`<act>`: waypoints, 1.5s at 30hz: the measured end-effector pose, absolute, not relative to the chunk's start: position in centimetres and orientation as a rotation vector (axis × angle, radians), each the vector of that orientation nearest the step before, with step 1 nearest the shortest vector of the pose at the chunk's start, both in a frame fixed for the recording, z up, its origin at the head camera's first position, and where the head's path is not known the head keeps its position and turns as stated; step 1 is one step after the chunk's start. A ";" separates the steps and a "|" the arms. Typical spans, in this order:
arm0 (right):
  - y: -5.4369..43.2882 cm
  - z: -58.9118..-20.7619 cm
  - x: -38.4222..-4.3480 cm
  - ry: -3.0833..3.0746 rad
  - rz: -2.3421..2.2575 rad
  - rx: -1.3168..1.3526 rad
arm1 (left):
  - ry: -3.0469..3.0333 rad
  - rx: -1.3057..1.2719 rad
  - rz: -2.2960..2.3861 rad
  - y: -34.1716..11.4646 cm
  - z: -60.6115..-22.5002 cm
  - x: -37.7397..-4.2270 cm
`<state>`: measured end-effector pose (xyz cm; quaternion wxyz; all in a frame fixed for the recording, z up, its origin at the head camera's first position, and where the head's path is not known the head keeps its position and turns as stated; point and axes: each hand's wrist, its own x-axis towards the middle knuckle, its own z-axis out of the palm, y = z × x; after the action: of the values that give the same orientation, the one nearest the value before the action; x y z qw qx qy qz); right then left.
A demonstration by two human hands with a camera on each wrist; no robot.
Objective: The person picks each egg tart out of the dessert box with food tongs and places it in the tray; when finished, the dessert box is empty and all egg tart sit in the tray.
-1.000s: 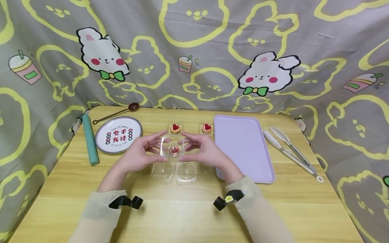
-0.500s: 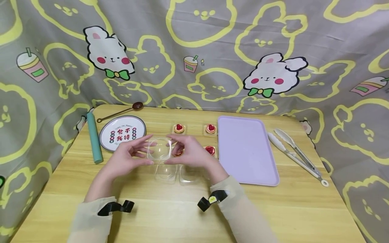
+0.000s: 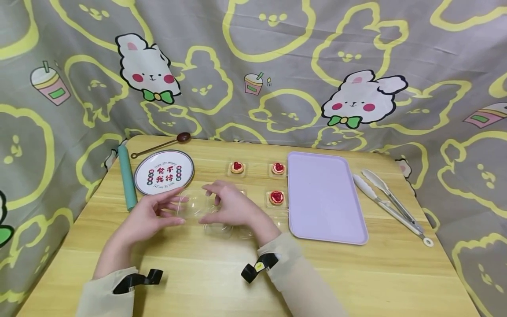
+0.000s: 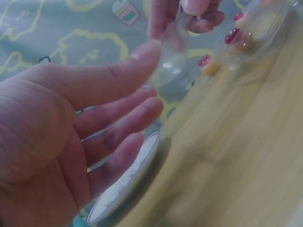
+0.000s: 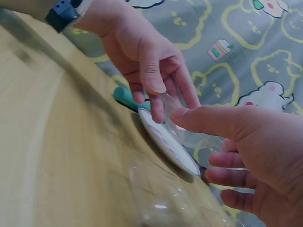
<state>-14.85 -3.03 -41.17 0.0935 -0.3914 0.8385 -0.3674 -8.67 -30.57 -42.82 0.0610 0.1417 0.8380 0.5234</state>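
A clear plastic dome lid [image 3: 194,205] is held just above the table, between both hands. My left hand [image 3: 152,215] grips its left edge between thumb and fingers, while my right hand [image 3: 234,208] pinches the right edge. In the right wrist view the lid [image 5: 191,136] is thin and see-through, tilted between the two thumbs. More clear lids [image 3: 218,230] lie on the table below and beside my right hand, partly covered by it. Behind are small tarts with red hearts on clear square bases: one at the back [image 3: 237,167], another to its right [image 3: 278,168], and a nearer one [image 3: 276,197].
A round plate [image 3: 164,171] with red lettering lies behind my left hand. Left of it is a teal rod [image 3: 126,178]; a brown long-handled spoon [image 3: 166,144] lies behind. On the right are a lilac tray [image 3: 326,198] and metal tongs [image 3: 390,207]. A patterned curtain borders the table.
Both hands have carried the clear lid leftward, from in front of the tarts to near the plate. The nearer right tart has come into view from behind my right hand.
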 end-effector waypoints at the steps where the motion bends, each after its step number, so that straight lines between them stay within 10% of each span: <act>1: -3.2 -41.3 -14.7 2.510 -1.059 -1.171 | 2.530 0.421 1.578 -30.7 -42.8 -8.6; 45: -2.5 -41.0 -13.5 2.777 -0.634 -1.160 | 2.668 0.287 1.242 -31.5 -41.1 -7.4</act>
<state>-13.49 -2.53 -41.00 0.0332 -0.3770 0.9024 -0.2060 -7.38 -31.52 -41.13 0.0922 0.0967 0.8984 0.4183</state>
